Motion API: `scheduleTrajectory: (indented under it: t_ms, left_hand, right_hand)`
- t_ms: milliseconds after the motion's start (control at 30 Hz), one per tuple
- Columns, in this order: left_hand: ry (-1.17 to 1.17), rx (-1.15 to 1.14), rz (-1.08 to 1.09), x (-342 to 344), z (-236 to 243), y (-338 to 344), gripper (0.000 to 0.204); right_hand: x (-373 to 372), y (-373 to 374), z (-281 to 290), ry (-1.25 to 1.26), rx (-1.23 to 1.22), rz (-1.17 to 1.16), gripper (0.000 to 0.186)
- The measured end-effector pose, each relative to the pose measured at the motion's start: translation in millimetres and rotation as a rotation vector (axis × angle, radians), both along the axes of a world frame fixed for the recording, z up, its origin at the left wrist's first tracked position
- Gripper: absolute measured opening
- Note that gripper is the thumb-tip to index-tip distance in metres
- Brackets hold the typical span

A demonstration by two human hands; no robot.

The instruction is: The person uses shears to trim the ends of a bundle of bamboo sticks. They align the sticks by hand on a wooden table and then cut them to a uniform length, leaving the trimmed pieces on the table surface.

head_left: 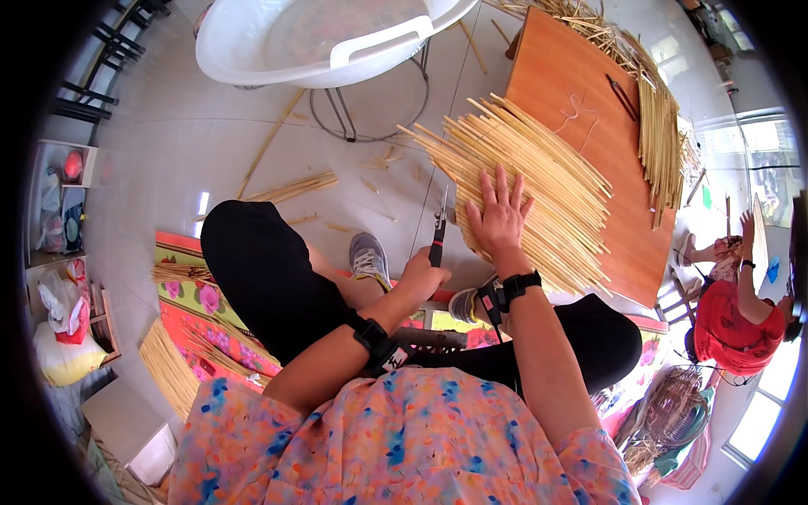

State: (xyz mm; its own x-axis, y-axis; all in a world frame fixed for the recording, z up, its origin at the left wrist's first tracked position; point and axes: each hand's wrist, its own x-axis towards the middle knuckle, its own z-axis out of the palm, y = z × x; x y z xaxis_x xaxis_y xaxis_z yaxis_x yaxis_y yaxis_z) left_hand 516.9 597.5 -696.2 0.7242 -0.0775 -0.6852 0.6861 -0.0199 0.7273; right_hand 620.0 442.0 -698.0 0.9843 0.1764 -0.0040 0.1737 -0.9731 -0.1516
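My left hand is closed round the red-and-black handle of a pair of shears, whose narrow metal blades point away from me. The blades are beside the left edge of a mat of pale yellow straw stalks laid side by side. My right hand lies flat on this mat with its fingers spread. The mat's stalk ends are uneven at the far left and at the near right. It rests partly on an orange-brown wooden board and overhangs its left side.
A white tub stands on a metal ring stand ahead. Pliers and a straw bundle lie at the board's far right. Loose stalks litter the floor. Another person in red sits at right. Shelves stand left.
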Motion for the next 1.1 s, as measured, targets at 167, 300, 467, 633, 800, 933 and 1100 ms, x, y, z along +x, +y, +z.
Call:
scheduleTrajectory:
  t_ms: [167,300,467,633,800,933,1100]
  left_hand:
    - [-0.087,0.105,-0.028,-2,8,-3,0.051]
    - [-0.066,0.086,-0.064,10,15,0,0.061]
    - [-0.102,0.097,-0.046,21,10,0,0.062]
    - [-0.129,0.121,-0.058,23,-5,1,0.064]
    - [-0.143,0.196,-0.088,24,-6,4,0.061]
    - [-0.131,0.217,-0.102,24,-12,6,0.06]
    - [-0.153,0.271,-0.097,23,-3,8,0.05]
  right_hand:
    - [-6,-1,1,-0.013,-0.007,0.034,0.062]
    - [-7,-3,-1,-0.03,-0.012,0.036,0.064]
    - [-8,-3,0,-0.031,-0.009,0.038,0.065]
    - [-8,-3,2,-0.029,-0.004,0.041,0.065]
    - [-7,-3,3,-0.027,-0.005,0.041,0.065]
    - [-6,-3,3,-0.026,-0.011,0.045,0.065]
    - [-6,-3,0,-0.021,-0.01,0.039,0.065]
